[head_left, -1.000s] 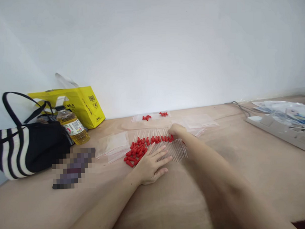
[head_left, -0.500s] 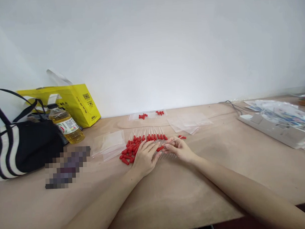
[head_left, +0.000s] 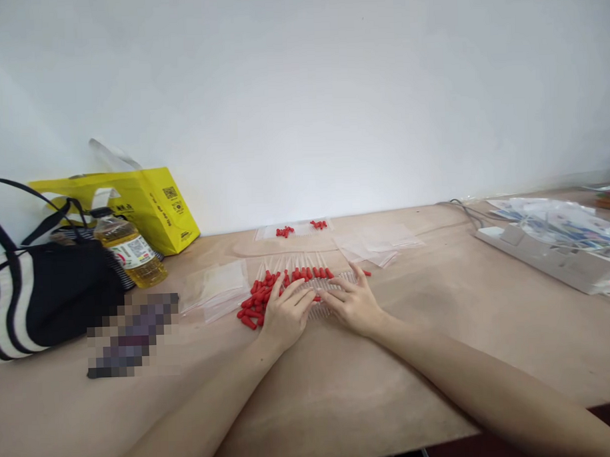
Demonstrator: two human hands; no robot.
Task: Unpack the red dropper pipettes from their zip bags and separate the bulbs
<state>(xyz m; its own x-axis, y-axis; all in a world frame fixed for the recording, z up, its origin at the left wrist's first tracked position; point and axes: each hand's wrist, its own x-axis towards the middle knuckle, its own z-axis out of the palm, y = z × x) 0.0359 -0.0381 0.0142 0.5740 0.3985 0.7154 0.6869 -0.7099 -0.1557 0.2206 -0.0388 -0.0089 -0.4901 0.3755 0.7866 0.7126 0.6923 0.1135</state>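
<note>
My left hand pinches a red rubber dropper bulb between thumb and forefinger, its other fingers stretched over the pile. My right hand meets it from the right, fingertips at the bulb, outer finger raised; its thumb and whatever it grips are hidden. Beneath both hands lies a row of clear thin tubes. Left of them is a heap of loose red bulbs. Just beyond, several capped droppers lie side by side, tips pointing away. A single red bulb shows past my right hand.
Clear plastic bags lie left, with more bags behind. A bag holding red-capped pieces is by the wall. An oil bottle, yellow bag and black bag stand left; a white power strip is right.
My right hand has turned palm-down and spread its outer fingers; the thin tube it pinched no longer shows. The red bulb between the hands is now more covered. My left hand has hardly moved.
</note>
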